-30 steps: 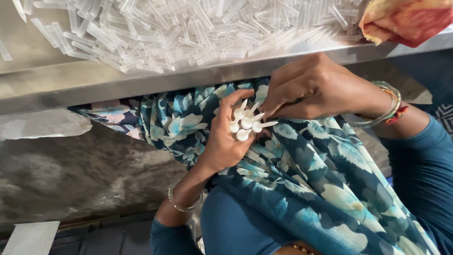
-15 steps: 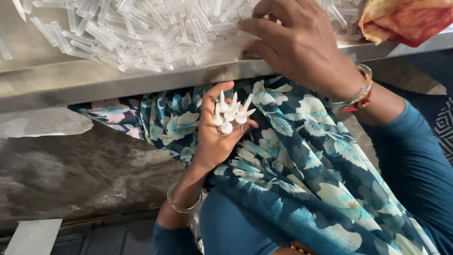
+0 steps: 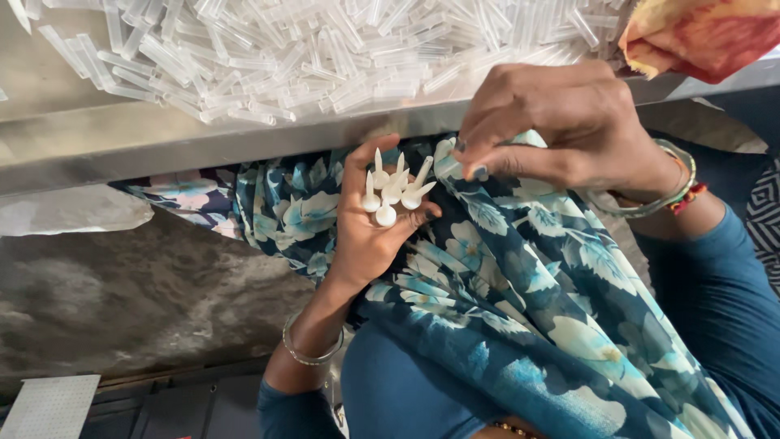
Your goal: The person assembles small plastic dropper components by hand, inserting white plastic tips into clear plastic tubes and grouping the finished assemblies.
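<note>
Head view, looking down into a seated person's lap. The left hand is turned palm up over a blue floral cloth, its fingers curled narrowly around a small cluster of white plastic caps. The caps stand bunched together, round bases resting toward the palm and tapered tips pointing up and slightly away from the person, toward the tabletop edge.

The right hand hovers just beside them, to the right of and slightly above the left fingers. Its fingers are pinched close together; whether something small sits between them cannot be told. The pinch ends near the rightmost cap, whose long axis leans toward it, with a small gap left. The right hand is the nearer of the two to the pile.

Beyond both hands, a grey metal tabletop carries a wide heap of clear plastic tubes, lying in all directions. A red and yellow cloth sits at the far right corner. Bangles circle both wrists. Below the left fingers lies a rough grey floor.
</note>
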